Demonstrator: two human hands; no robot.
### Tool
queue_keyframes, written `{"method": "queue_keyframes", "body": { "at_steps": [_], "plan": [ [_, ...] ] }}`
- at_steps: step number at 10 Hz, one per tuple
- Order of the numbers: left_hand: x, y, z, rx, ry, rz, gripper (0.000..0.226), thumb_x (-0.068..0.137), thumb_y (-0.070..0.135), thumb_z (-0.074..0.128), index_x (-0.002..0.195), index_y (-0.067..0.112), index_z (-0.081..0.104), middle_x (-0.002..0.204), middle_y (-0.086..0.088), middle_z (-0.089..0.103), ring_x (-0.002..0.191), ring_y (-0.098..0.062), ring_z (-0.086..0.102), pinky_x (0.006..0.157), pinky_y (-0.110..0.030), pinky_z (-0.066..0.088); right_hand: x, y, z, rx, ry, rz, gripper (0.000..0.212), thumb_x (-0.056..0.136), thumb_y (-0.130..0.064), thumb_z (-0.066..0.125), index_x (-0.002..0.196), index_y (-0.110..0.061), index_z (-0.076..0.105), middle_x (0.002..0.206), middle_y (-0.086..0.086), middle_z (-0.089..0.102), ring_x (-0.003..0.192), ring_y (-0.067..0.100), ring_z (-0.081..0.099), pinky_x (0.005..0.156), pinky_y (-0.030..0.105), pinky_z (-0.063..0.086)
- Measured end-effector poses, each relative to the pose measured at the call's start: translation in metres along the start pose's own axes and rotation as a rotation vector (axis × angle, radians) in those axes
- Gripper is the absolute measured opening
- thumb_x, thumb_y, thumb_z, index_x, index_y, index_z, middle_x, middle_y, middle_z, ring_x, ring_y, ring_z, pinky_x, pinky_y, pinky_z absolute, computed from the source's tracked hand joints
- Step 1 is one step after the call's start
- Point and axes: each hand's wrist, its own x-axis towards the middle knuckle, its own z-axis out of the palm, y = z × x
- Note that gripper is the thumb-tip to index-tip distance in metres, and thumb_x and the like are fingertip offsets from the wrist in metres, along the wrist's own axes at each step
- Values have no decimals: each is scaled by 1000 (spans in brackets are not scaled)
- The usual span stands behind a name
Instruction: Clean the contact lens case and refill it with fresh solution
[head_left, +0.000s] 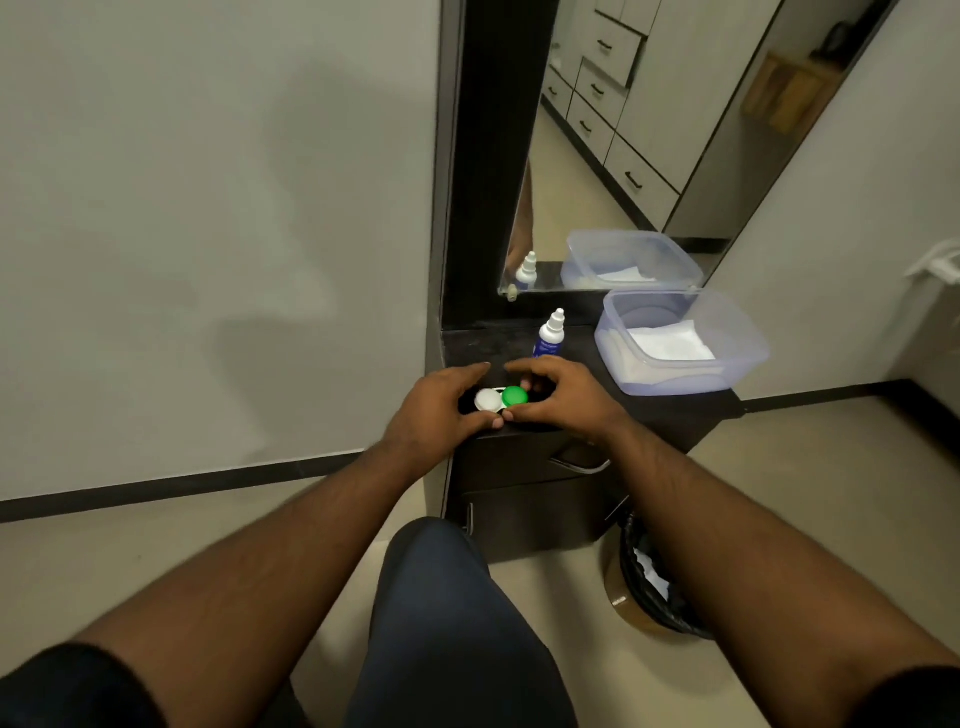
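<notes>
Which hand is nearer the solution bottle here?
Right. The right hand lies just in front of the solution bottle, fingers curled at the green cap. The left hand is further left, at the white cap.

Dim, soft indoor light; faint wall (208, 208) shadows, wide-angle edge distortion.

glossy plastic lens case (502, 399); translucent plastic tub (680, 340); cabinet top (582, 382) dark, perhaps matt laminate.

You are looking at a clear plastic tub (680, 343) holding white tissue, sitting on the dark worktop (597, 374) below a mirror (649, 130); a lined waste bin (649, 577) is standing on the floor beside the cabinet.
</notes>
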Motion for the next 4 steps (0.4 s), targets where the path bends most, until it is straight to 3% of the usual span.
{"method": "queue_keyframes", "body": {
  "at_steps": [1, 2, 4],
  "plan": [
    [-3, -8, -16, 65, 73, -62, 66, 83, 43, 68, 139, 15, 47, 133, -6, 58, 120, -21, 54, 98, -31, 43, 0, -6, -6, 90, 35, 26, 69, 67, -24, 84, 130, -26, 55, 93, -4, 63, 79, 5, 56, 74, 17, 47],
    [3, -30, -36, 170, 99, -84, 53, 90, 37, 60, 137, 15, 50, 129, -7, 61, 118, -21, 55, 97, -30, 42, 11, -26, -9, 13, 37, -50, 58, 68, -27, 83, 122, -26, 62, 93, -5, 63, 81, 5, 58, 72, 15, 47],
    [33, -77, -79, 280, -24, -248, 42, 92, 24, 52, 132, 15, 55, 128, -7, 59, 118, -24, 54, 96, -36, 46, 89, -73, 26, -142, -116, -206, 47, 71, -26, 82, 113, -14, 68, 96, 0, 61, 83, 9, 59, 73, 17, 48]
  ]
}}
